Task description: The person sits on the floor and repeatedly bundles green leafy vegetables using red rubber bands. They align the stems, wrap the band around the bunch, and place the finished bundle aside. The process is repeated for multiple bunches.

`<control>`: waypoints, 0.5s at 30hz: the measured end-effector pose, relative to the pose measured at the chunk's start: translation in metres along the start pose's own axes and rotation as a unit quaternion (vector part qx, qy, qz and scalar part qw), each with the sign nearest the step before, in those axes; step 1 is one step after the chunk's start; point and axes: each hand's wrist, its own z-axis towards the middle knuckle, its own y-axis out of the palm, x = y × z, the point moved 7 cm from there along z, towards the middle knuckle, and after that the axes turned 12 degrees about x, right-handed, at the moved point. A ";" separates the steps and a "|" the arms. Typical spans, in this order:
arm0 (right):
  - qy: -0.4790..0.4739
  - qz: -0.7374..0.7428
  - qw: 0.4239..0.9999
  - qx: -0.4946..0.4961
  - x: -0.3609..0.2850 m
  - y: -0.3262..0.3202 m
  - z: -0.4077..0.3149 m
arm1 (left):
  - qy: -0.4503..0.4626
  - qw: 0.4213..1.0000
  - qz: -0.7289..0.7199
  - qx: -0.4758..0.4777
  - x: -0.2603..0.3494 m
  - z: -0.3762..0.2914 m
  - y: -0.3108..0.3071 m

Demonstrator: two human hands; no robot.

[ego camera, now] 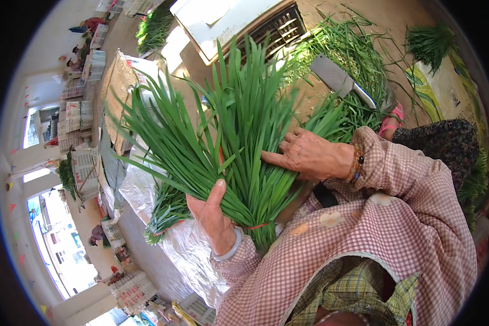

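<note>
A large bundle of green garlic chives, with its leaves fanned out, is in front of my chest. A red band goes around its base. My left hand holds the left side of the bundle, thumb lying over the leaves; a pale bangle circles that wrist. My right hand rests against the right side of the leaves, its index finger stretched out across them and its other fingers bent. No separate thing shows in the right hand. Another banded bunch of chives lies to the left on plastic sheeting.
A cleaver lies on loose chives and trimmings beyond my right hand. A dark plastic crate stands under a white-topped board. A printed sack bears more chives at right. Several people and crates line the room at left.
</note>
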 end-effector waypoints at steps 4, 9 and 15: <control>-0.050 -0.036 0.989 0.136 0.009 -0.002 0.038 | 0.145 0.978 0.149 0.010 0.046 -0.010 0.017; -0.062 -0.056 0.990 0.112 0.029 0.028 0.066 | 0.461 0.671 0.466 -0.347 0.049 -0.086 0.105; -0.047 -0.051 0.993 0.090 0.038 0.036 0.051 | 0.192 0.798 0.044 -0.570 0.121 -0.069 0.055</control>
